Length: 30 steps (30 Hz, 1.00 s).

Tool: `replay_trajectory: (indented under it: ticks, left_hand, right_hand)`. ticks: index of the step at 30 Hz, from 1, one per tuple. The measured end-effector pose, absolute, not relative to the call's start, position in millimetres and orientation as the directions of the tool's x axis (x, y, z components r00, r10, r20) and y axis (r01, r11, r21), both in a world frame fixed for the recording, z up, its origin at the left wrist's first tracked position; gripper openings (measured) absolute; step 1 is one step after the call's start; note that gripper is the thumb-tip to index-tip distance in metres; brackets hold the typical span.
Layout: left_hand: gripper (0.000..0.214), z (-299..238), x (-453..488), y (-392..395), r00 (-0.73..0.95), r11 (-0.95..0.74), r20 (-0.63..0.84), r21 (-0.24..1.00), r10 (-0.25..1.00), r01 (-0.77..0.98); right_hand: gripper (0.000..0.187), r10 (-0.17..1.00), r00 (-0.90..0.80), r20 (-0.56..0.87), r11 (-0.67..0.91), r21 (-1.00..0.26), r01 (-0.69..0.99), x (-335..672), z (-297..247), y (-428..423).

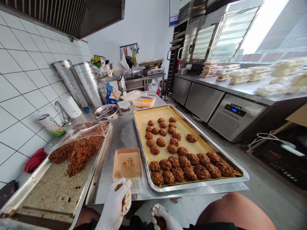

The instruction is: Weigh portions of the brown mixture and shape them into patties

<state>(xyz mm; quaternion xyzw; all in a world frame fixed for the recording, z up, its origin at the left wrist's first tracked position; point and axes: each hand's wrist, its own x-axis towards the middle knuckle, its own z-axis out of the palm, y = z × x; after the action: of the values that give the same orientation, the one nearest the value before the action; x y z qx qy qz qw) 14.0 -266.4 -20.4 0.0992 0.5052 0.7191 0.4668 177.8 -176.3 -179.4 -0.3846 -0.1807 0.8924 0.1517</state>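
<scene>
My left hand (117, 204), in a white glove, is closed around a lump of brown shredded filling at the counter's front edge, just below a small scale (127, 166) topped with a tan paper sheet. My right hand (163, 218), also gloved, is curled around a smaller brown lump lower down, near my knee. On the right a steel tray (240, 171) lined with yellow paper carries several brown pressed balls (182, 161). On the left another steel tray (43, 198) has a heap of loose brown filling (76, 150) under plastic film.
A red cloth (35, 159) and a white canister (50, 124) lie by the tiled wall. Bowls and plastic tubs (144, 101) sit at the counter's far end. A steel work counter (230, 89) with wrapped packages runs along the right; ovens stand behind it.
</scene>
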Motion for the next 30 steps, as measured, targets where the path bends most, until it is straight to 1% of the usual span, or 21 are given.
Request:
replay_trajectory:
  ticks: [2,4,5,6,8,9,10,11,13,15,17,19,21,23,25,28,30]
  left_hand:
    - [0.031,-12.8,12.5,-270.1,-0.465,-0.02,-0.327,0.801,0.823,-0.599]
    - [0.043,-5.5,10.3,-274.9,-0.414,-0.019,-0.299,0.791,0.859,-0.611]
    - [0.047,-3.4,9.0,-277.0,-0.419,-0.023,-0.299,0.79,0.857,-0.612]
    - [0.047,-2.8,7.5,-278.5,-0.443,-0.02,-0.328,0.786,0.835,-0.618]
    - [0.039,-5.4,4.4,-280.0,-0.515,-0.034,-0.413,0.755,0.751,-0.654]
    - [0.038,-7.7,2.9,-280.2,-0.548,-0.068,-0.444,0.73,0.709,-0.68]
    - [0.042,-10.0,1.6,-280.3,-0.569,-0.116,-0.462,0.698,0.68,-0.706]
    - [0.047,-11.7,0.7,-280.6,-0.577,-0.166,-0.467,0.663,0.67,-0.73]
    - [0.054,-12.8,0.7,-281.7,-0.549,-0.223,-0.465,0.587,0.695,-0.779]
    - [0.052,-11.2,3.9,-282.9,-0.497,-0.211,-0.457,0.544,0.738,-0.812]
    - [0.042,-9.2,10.3,-282.8,-0.477,-0.169,-0.42,0.588,0.772,-0.791]
    - [0.037,-8.1,18.3,-280.5,-0.48,-0.112,-0.386,0.677,0.788,-0.727]
    - [0.031,-7.3,25.4,-276.7,-0.496,-0.055,-0.383,0.747,0.779,-0.663]
    - [0.028,-5.7,29.4,-272.6,-0.522,-0.029,-0.382,0.786,0.763,-0.618]
    - [0.029,-3.1,30.2,-269.4,-0.539,-0.037,-0.372,0.797,0.756,-0.602]
    - [0.032,-2.5,29.6,-266.4,-0.482,-0.06,-0.355,0.753,0.801,-0.655]
    - [0.037,-7.5,30.8,-265.2,-0.459,-0.053,-0.372,0.728,0.807,-0.683]
  right_hand:
    - [0.015,0.413,-0.652,-0.636,-0.888,-0.44,-0.133,178.0,-179.4,-176.6]
    - [0.014,0.42,-0.638,-0.645,-0.886,-0.444,-0.134,178.0,-179.1,-177.7]
    - [0.014,0.423,-0.631,-0.65,-0.885,-0.446,-0.134,177.9,-178.9,-178.3]
    - [0.014,0.425,-0.626,-0.654,-0.885,-0.447,-0.134,177.8,-178.6,-178.9]
    - [0.015,0.42,-0.622,-0.661,-0.887,-0.443,-0.128,177.4,-178.0,-179.5]
    - [0.016,0.415,-0.621,-0.665,-0.89,-0.439,-0.124,177.3,-177.6,-179.6]
    - [0.016,0.41,-0.619,-0.67,-0.892,-0.435,-0.12,177.2,-177.3,-179.5]
    - [0.016,0.406,-0.618,-0.673,-0.894,-0.432,-0.118,177.2,-177.0,-179.3]
    - [0.015,0.406,-0.616,-0.675,-0.895,-0.431,-0.118,177.1,-176.6,-179.0]
    - [0.015,0.409,-0.617,-0.672,-0.893,-0.433,-0.12,176.7,-176.9,-179.2]
    - [0.015,0.407,-0.621,-0.67,-0.893,-0.433,-0.119,175.9,-177.3,-179.8]
    - [0.016,0.405,-0.625,-0.668,-0.894,-0.431,-0.118,174.8,-177.1,-180.4]
    - [0.016,0.408,-0.624,-0.667,-0.895,-0.428,-0.127,173.9,-176.0,-180.4]
    - [0.017,0.407,-0.622,-0.669,-0.896,-0.424,-0.131,173.7,-174.1,-179.7]
    - [0.017,0.405,-0.62,-0.672,-0.898,-0.419,-0.133,174.4,-171.9,-178.6]
    - [0.016,0.407,-0.62,-0.67,-0.899,-0.412,-0.145,176.0,-169.9,-176.8]
    - [0.016,0.406,-0.618,-0.673,-0.902,-0.405,-0.152,176.6,-170.0,-176.1]
